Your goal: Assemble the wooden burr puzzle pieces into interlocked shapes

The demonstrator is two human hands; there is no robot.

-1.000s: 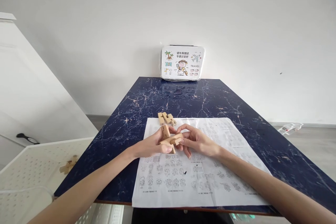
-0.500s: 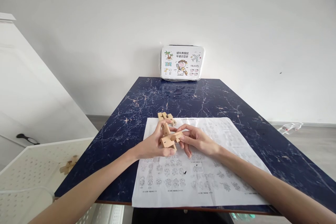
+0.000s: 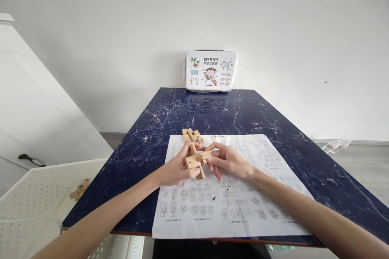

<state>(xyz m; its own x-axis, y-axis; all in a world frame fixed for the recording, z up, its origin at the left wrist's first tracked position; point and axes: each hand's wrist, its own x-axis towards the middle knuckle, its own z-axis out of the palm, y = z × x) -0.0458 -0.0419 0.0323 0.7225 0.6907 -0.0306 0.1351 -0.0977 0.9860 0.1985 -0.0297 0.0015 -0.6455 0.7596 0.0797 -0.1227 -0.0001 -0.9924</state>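
Observation:
Two notched wooden puzzle pieces cross each other between my hands, above the printed sheet [image 3: 182,226]. The crosswise wooden piece [image 3: 192,162] has a small dark mark on its left end and a notch towards the right. Through it runs the other wooden piece [image 3: 201,173], its near end sticking out towards me. My left hand [image 3: 178,168] is closed around both at the left, thumb on the near side and fingers behind. With thumb and fingertips, my right hand [image 3: 226,161] pinches the crosswise piece's right end. Beyond my left fingers lie several loose wooden pieces [image 3: 190,132].
The sheet with puzzle drawings covers the near part of the blue marbled table [image 3: 146,129]. A white cartoon case [image 3: 211,71] stands at the back against the wall. At lower left, another wooden piece [image 3: 79,190] rests on a white perforated surface [image 3: 33,198].
The lengthwise piece has slid towards me through the crosswise one; its far end stands out less, its near end more. My left fingers have shifted over it. My right hand stays almost still.

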